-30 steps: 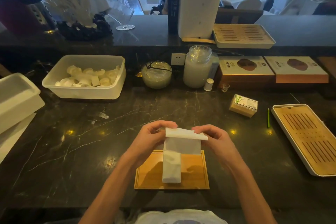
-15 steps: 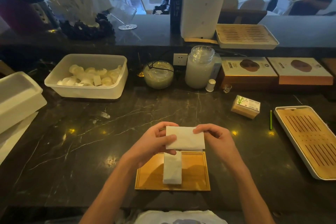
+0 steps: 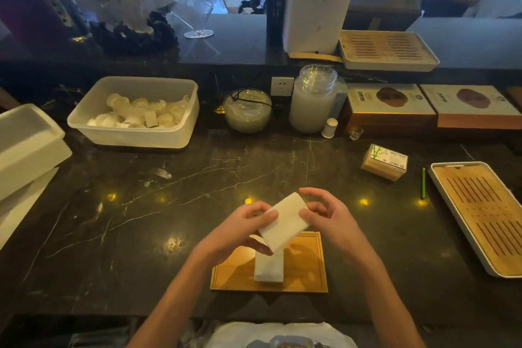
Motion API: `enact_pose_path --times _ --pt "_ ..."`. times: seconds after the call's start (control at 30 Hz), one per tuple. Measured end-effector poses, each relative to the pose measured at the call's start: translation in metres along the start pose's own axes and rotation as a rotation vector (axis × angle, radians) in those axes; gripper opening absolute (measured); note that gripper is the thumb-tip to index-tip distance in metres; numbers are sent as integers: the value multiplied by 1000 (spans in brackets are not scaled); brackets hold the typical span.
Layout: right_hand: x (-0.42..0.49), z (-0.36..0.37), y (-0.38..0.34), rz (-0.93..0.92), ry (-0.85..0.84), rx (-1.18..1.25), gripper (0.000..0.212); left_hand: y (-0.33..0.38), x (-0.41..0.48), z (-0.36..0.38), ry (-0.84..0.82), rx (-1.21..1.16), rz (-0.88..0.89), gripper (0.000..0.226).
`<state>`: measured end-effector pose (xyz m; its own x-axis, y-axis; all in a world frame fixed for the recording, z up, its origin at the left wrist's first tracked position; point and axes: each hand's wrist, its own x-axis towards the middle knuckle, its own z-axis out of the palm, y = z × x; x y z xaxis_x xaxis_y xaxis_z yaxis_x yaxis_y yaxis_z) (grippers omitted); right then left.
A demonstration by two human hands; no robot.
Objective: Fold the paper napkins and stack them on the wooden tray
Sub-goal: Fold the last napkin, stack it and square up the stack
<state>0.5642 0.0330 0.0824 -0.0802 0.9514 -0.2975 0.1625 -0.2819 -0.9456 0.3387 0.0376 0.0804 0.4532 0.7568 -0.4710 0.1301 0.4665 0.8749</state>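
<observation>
A folded white paper napkin [image 3: 285, 220] is held in the air, tilted, just above the far edge of the small wooden tray [image 3: 306, 268]. My left hand [image 3: 240, 232] grips its lower left end between thumb and fingers. My right hand [image 3: 324, 213] pinches its upper right end with the thumb, the other fingers curled above. On the tray lies another folded napkin [image 3: 269, 267], lengthwise, its far end hidden under the held one.
A pack of napkins [image 3: 384, 161] and a green pencil [image 3: 423, 182] lie to the right, beside a slatted tray [image 3: 485, 215]. A plastic tub [image 3: 135, 113], a glass bowl [image 3: 247, 110] and a jar [image 3: 312, 99] stand at the back. White containers [image 3: 25, 147] sit at the left.
The hanging half of the napkin has been folded up into a compact rectangle. Both hands have turned it from level to slanted, the right end farther away.
</observation>
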Motion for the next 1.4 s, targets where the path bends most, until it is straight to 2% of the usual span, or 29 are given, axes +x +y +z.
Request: enact_pose_path --times 0.1,0.17,0.23,0.3,0.4,0.57,0.87,1.07,1.27,1.4 --pt "3 9 5 21 -4 86 35 -15 2 4 45 83 -7 23" --pt "5 18 12 109 -7 209 34 -28 2 9 147 -46 -14 22" --pt "5 28 27 195 -47 192 34 -43 2 15 235 -187 -40 22" --pt "3 36 46 266 -67 161 36 -57 2 19 260 -224 -104 23" --pt "2 43 70 325 -41 106 36 -72 3 17 284 -134 -184 22" --pt "7 53 92 342 0 -131 36 -96 12 12 454 114 -220 10" --pt "15 65 111 363 28 -243 36 -114 26 11 509 307 -252 8" --pt "15 63 114 392 57 -237 34 -118 26 12 501 296 -261 8" --pt "11 59 111 458 59 -127 38 -115 27 14 529 242 -219 20" --pt "7 59 107 570 37 44 47 -112 27 24 464 181 -212 44"
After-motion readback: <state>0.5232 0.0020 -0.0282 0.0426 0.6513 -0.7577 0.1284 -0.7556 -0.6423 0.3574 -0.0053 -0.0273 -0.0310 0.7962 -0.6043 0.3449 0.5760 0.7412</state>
